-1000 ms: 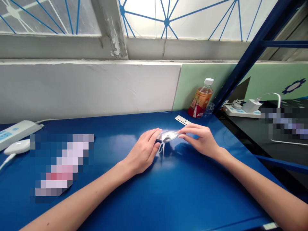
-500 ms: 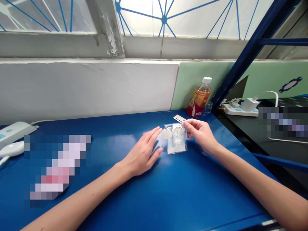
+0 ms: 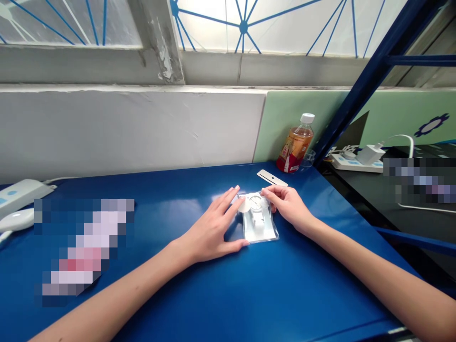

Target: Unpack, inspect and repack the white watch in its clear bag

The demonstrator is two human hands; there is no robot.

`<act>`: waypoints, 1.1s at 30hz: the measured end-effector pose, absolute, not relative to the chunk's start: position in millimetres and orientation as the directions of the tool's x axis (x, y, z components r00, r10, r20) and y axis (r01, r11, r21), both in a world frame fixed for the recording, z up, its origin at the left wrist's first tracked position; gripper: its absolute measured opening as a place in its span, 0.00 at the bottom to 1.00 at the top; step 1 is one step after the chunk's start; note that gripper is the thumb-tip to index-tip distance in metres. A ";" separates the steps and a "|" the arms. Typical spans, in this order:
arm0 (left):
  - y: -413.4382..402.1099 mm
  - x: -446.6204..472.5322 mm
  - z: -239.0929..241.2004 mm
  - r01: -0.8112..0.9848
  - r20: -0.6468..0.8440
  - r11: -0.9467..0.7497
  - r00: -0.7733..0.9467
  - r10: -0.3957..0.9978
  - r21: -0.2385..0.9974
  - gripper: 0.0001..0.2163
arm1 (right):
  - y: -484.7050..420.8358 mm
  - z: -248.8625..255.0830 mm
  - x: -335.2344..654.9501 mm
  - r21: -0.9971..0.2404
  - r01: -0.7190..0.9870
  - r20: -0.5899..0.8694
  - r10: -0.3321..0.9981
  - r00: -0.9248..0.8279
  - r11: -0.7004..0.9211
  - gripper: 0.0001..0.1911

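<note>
A clear plastic bag (image 3: 259,228) with a white watch (image 3: 256,205) inside lies flat on the blue table (image 3: 228,294). My left hand (image 3: 213,232) rests open on the table at the bag's left edge, fingers stretched toward its top and thumb against its lower left corner. My right hand (image 3: 288,205) pinches the bag's top right corner with curled fingers.
A bottle of amber drink (image 3: 296,145) stands at the back right against a green panel. A small white strip (image 3: 271,178) lies just behind the bag. A white power strip (image 3: 17,195) and a white mouse (image 3: 16,221) sit at far left. A blue shelf post (image 3: 359,85) rises at right, beside another power strip (image 3: 356,164).
The bag was lifted and turned upright by my right hand, then laid flat on the table with the watch face up. My left hand spread out beside it.
</note>
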State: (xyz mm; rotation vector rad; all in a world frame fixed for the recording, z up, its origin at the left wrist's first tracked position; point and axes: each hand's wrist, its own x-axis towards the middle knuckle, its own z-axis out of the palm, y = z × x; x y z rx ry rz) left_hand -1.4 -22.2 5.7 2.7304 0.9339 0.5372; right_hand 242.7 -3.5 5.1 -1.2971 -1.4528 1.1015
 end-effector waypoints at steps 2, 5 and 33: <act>-21.5 -1.3 5.9 0.538 0.261 -0.781 0.742 0.617 0.318 0.43 | -3.8 5.4 242.1 -0.972 0.223 0.046 0.995 -0.091 0.066 0.20; -20.1 -0.9 6.7 0.533 0.228 -0.766 0.746 0.625 0.358 0.42 | -3.5 3.5 242.7 -0.966 0.248 0.040 0.989 -0.145 0.076 0.19; -20.4 0.9 0.9 0.635 0.334 -0.695 0.610 0.719 0.337 0.33 | -8.9 -1.5 255.3 -0.458 0.670 0.257 0.808 -0.529 0.584 0.28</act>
